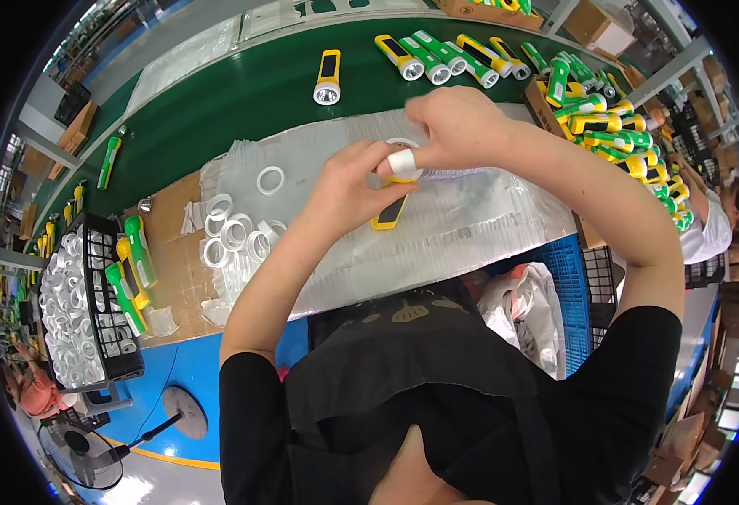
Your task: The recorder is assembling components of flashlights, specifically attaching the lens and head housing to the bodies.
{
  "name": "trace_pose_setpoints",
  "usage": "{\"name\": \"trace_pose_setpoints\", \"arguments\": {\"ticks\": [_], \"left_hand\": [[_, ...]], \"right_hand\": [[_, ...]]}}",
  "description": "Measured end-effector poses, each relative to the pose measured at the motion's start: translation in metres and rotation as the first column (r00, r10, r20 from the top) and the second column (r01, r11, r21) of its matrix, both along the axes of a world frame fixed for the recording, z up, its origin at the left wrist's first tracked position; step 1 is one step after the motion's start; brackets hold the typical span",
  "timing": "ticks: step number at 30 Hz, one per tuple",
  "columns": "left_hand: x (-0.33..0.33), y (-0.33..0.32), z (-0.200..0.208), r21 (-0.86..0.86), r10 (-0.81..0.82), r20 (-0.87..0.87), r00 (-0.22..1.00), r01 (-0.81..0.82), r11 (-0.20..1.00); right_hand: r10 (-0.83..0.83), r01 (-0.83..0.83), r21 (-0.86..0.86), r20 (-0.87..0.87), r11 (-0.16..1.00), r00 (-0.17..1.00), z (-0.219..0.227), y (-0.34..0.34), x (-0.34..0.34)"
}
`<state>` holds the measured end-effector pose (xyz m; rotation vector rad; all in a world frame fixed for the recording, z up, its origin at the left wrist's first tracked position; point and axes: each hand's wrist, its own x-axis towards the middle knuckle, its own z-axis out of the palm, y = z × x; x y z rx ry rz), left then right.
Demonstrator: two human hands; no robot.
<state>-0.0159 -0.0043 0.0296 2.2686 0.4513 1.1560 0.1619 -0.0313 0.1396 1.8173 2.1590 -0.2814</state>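
Observation:
Over the wrapped work surface, a yellow flashlight with a dark panel is held between my hands, its body pointing toward me. My left hand is closed round it near the head. From the far right side, my right hand closes over the head end, where a white rim partly shows. A white band lies across my right thumb. My fingers hide most of the flashlight's head. To the left of my hands lie a single white ring and a cluster of white rings.
A yellow flashlight and a row of green and yellow ones lie on the green belt beyond. At right, a cardboard box is heaped with flashlights. A black crate of white rings stands left, beside several flashlights.

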Motion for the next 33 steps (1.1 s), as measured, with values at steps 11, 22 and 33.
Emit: {"name": "trace_pose_setpoints", "arguments": {"ticks": [11, 22, 33], "left_hand": [[0.000, 0.003, -0.002, -0.075, 0.009, -0.011, 1.000, -0.010, 0.997], [0.003, 0.001, -0.018, -0.201, 0.048, 0.186, 0.981, -0.010, 0.979], [-0.005, 0.034, -0.052, -0.209, 0.039, -0.330, 0.943, -0.113, 0.971]], "right_hand": [[0.524, -0.239, 0.526, -0.499, 0.816, 0.690, -0.034, 0.001, 0.020], [0.330, -0.065, 0.407, -0.626, 0.911, 0.706, -0.054, -0.015, 0.033], [0.038, 0.296, 0.346, -0.703, 0.890, 0.710, -0.149, 0.014, 0.021]]}}
